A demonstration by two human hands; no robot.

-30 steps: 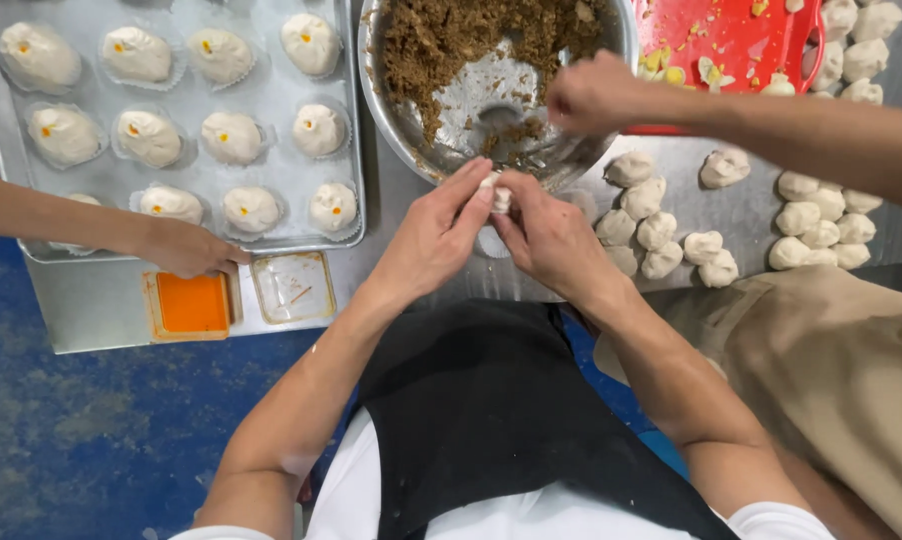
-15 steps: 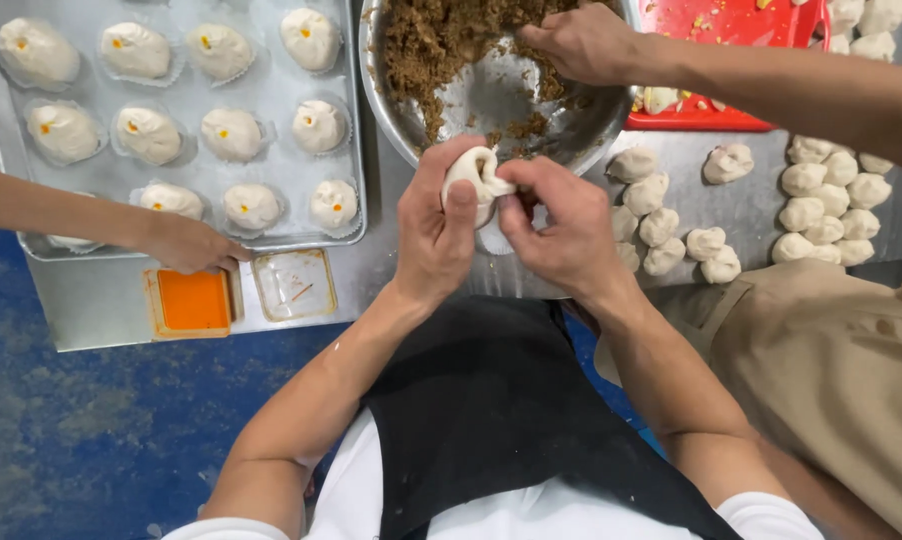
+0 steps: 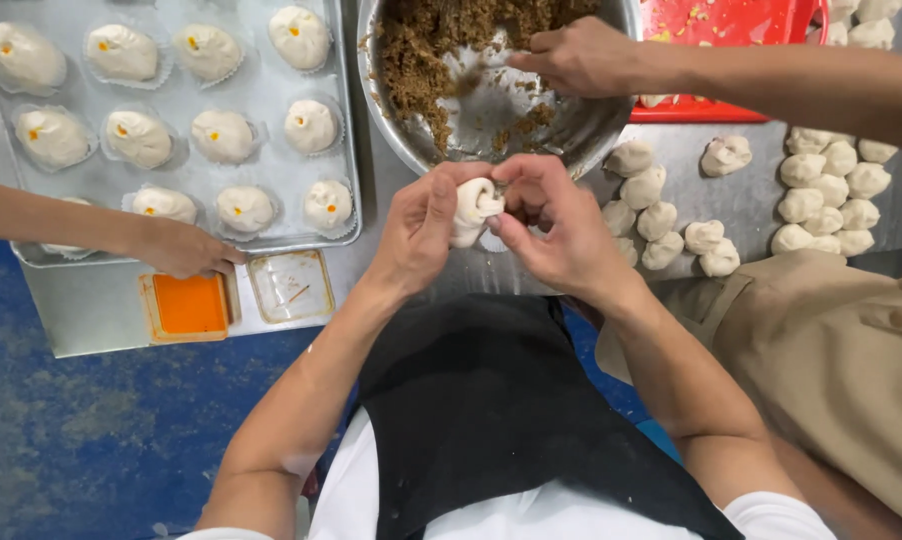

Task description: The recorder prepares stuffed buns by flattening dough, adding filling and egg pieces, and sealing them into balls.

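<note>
A white dough bun sits between both my hands, just in front of a metal bowl of brown filling. My left hand cups the bun from the left. My right hand pinches its top folds from the right. The bun's lower part is hidden by my fingers.
A metal tray at the left holds several filled buns in paper cups. Another person's hand rests at its front edge beside an orange dish. A second person's hand reaches into the bowl. Several raw dough balls lie at the right, near a red tray.
My hands have kept turning and pinching the bun and shifted slightly toward me. The other person's hand in the bowl has moved left across the filling.
</note>
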